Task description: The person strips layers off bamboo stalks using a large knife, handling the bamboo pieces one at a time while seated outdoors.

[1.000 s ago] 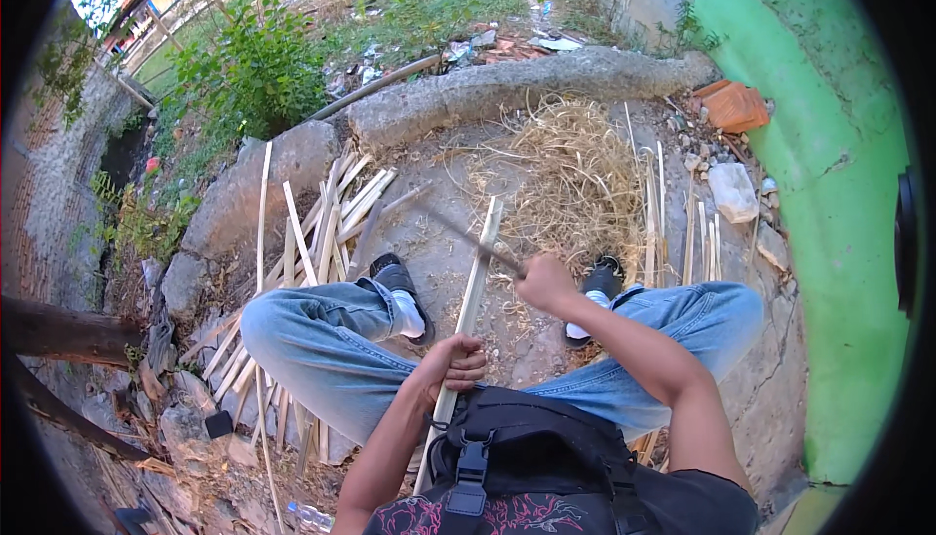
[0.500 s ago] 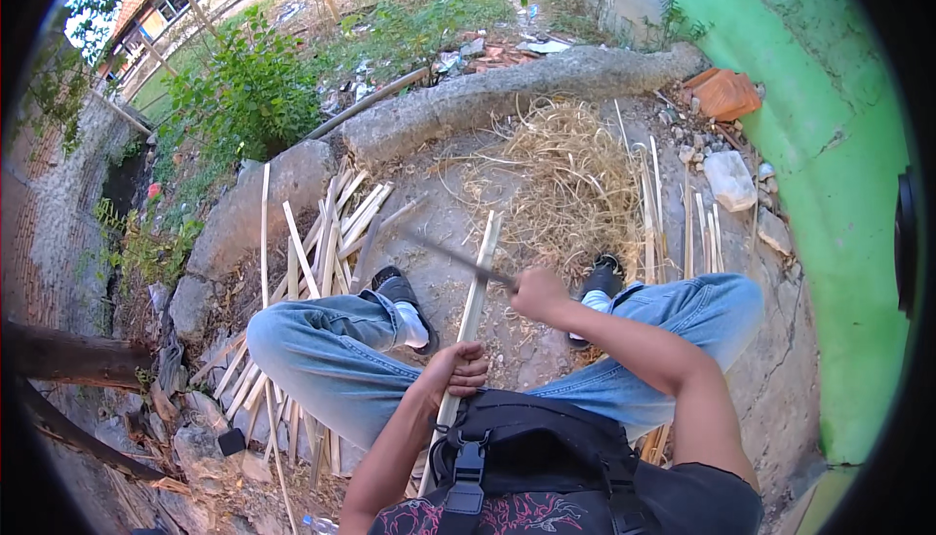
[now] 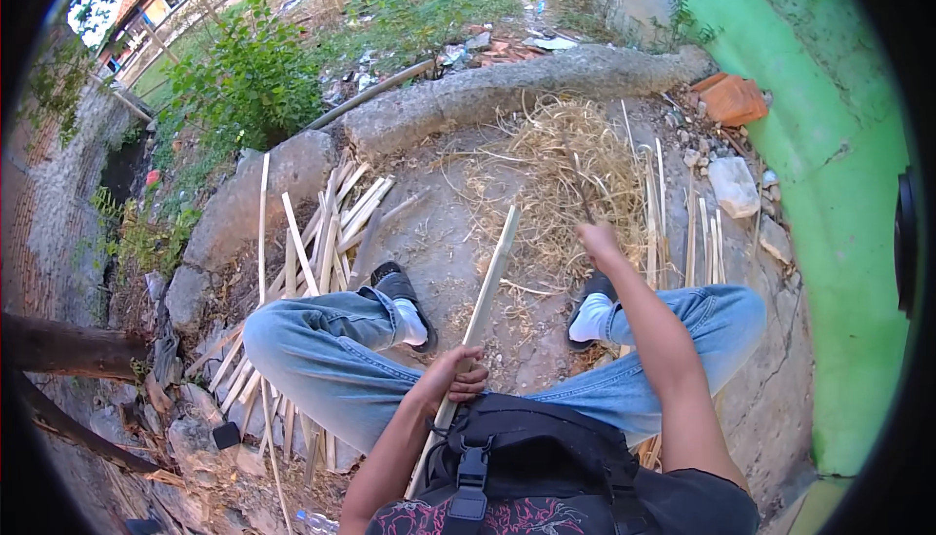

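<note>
My left hand (image 3: 456,379), close to my lap, is closed around a long pale bamboo strip (image 3: 492,277). The strip slants away from me between my knees, its lower end running down beside the black bag (image 3: 531,438) on my lap. Over by my right foot, my right hand (image 3: 599,243) grips a long, thin, dark-bladed knife (image 3: 582,189). Its blade points away from me, above a heap of curly shavings (image 3: 556,160), and stands apart from the strip. The knife's handle is mostly hidden in my fist.
Many split strips (image 3: 322,233) lie in a pile by my left leg. More strips (image 3: 707,238) lie on the right, near a whitish block (image 3: 733,187) and a green wall (image 3: 848,243). A low concrete kerb (image 3: 526,82) curves across the far side. A dark beam (image 3: 78,350) juts in at left.
My right hand and the knife have swung away from the strip, forward and right, and the blade now points farther ahead. The strip's far end has shifted slightly right; my left hand keeps its grip.
</note>
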Available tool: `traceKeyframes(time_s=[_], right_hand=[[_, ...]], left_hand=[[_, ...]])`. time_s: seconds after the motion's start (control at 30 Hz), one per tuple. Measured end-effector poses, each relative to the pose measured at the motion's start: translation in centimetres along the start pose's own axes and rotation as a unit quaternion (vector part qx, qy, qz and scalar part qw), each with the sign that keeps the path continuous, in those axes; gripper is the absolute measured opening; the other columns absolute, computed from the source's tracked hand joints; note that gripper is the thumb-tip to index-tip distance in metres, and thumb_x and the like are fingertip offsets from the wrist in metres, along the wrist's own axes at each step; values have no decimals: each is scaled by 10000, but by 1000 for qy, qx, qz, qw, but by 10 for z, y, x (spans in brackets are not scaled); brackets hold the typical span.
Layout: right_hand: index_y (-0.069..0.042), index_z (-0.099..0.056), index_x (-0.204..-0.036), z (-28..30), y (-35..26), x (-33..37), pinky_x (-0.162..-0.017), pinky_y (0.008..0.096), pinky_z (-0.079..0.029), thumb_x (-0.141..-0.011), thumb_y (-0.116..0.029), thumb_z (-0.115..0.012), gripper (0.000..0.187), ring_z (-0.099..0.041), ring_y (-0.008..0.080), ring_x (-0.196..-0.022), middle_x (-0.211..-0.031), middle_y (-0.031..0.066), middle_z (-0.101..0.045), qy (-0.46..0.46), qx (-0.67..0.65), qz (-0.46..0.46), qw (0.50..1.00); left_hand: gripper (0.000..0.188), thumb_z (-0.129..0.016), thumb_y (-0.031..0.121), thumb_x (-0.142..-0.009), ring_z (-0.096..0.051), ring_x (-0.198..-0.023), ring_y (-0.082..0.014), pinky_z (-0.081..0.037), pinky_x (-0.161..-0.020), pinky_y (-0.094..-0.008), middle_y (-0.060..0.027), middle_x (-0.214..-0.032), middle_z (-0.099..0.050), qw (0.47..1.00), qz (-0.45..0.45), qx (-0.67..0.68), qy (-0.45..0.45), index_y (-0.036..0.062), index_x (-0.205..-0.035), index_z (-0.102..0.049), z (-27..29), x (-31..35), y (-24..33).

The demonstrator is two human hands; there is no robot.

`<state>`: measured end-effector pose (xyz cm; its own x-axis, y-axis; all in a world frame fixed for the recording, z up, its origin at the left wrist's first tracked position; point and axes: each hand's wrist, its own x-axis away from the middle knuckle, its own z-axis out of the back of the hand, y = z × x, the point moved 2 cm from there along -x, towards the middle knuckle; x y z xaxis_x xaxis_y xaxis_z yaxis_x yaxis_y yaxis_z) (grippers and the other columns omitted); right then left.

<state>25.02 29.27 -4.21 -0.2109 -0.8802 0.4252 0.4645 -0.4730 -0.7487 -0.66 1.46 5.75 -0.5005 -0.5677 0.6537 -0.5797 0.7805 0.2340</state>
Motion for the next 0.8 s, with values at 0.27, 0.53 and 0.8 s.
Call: traceKeyframes(time_s=[0.27, 0.53, 0.8], right_hand=[[-17, -673, -726, 12, -115, 143, -609, 411, -498, -720, -281, -614, 271, -623, 337, -606, -628, 189, -624, -83, 215, 292, 928], [-44, -679, -714, 4, -75, 214, -634, 435, -523, -741, -281, -605, 250, -637, 340, -622, -625, 171, -622, -176, 324, 365, 855], [-41, -675, -754, -32, -43, 220, -644, 454, -534, -716, -267, -613, 238, -652, 359, -648, -654, 189, -635, -232, 384, 408, 795]], left_hand=[[268, -468, 302, -962, -437, -496, -80, -385, -430, -208, 1, -650, -451, 975, -143, -151, 74, 40, -934, -513, -16, 11, 14], [389, -371, 382, -996, -472, -459, -110, -399, -415, -233, -19, -613, -469, 969, -124, -184, 109, 15, -986, -500, -4, 12, 14], [497, -333, 457, -990, -463, -386, -121, -375, -363, -264, -28, -529, -454, 826, -266, -404, 290, 0, -883, -498, 3, -5, -2]])
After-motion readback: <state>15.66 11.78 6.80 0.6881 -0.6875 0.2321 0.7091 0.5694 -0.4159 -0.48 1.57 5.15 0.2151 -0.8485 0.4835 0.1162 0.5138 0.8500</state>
